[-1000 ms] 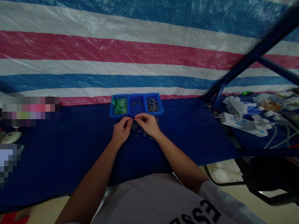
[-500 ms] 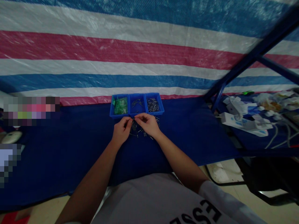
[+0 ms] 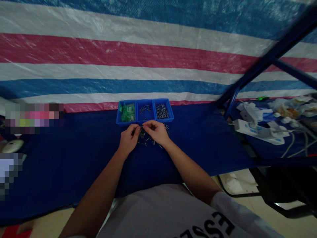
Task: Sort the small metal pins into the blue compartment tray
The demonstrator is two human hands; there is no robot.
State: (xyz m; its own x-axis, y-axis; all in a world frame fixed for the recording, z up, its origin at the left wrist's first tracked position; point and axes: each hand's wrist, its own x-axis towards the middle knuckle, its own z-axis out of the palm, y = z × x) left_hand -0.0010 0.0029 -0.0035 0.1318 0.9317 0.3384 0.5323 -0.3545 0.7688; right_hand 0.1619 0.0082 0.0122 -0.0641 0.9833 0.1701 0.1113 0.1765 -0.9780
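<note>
My left hand (image 3: 129, 137) and my right hand (image 3: 157, 132) meet fingertip to fingertip over the table, just in front of the blue bins. Both are closed in a pinch. Whatever lies between the fingertips is too small to make out. Under and around the hands lies a scatter of thin metal pins (image 3: 153, 142), partly hidden by my fingers. In the middle bin (image 3: 145, 115) are several long thin pins. The right bin (image 3: 170, 114) holds a heap of small dark metal pieces, and the left bin (image 3: 119, 116) holds green plastic packets (image 3: 128, 112).
The blue-covered table (image 3: 74, 158) runs across the view, with a striped tarp (image 3: 148, 56) behind it. A blue metal frame (image 3: 260, 64) slants on the right. Beyond it are a white power strip (image 3: 260, 132), cables and plastic bags (image 3: 284, 107). A pale rounded object (image 3: 13, 145) lies far left.
</note>
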